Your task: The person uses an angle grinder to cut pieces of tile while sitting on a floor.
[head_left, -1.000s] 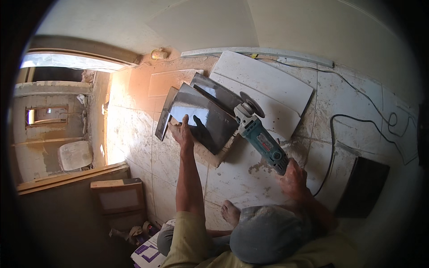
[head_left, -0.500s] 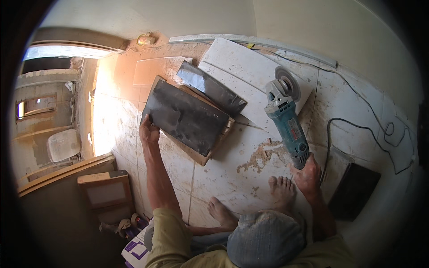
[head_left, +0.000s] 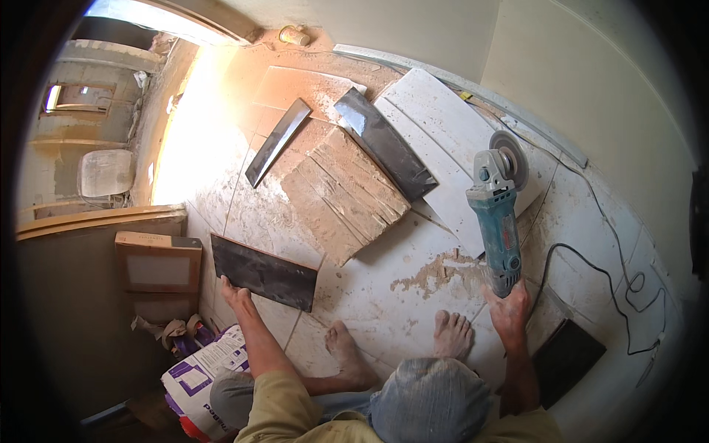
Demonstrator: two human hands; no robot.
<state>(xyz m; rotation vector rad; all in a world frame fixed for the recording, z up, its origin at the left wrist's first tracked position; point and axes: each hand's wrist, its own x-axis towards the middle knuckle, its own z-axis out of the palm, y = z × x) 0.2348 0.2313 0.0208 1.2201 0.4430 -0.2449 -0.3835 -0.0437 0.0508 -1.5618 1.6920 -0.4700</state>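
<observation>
My left hand (head_left: 235, 293) grips a dark tile piece (head_left: 269, 275) by its lower left edge, holding it close above the floor. In my right hand (head_left: 509, 306) is a teal angle grinder (head_left: 495, 229), held by its rear end. Its round disc (head_left: 511, 159) points away from me, at the upper right. Whether the disc spins I cannot tell. A dusty, grooved wooden block (head_left: 343, 196) lies in the middle of the floor, its top bare. Beyond its left side rests a narrow dark tile strip (head_left: 278, 142). Another dark tile piece (head_left: 388, 144) lies along its far right side.
White panels (head_left: 443, 118) lie behind the block. The grinder's black cable (head_left: 591, 258) loops over the floor at right, near a dark slab (head_left: 567, 362). Cardboard boxes (head_left: 157, 262) and a white-and-purple bag (head_left: 207, 376) stand at left. A bright doorway opens at upper left.
The dark tile that lay on the wooden block is off it. My left hand has moved nearer with one piece, and a narrow strip lies left of the block. The grinder stays in my right hand.
</observation>
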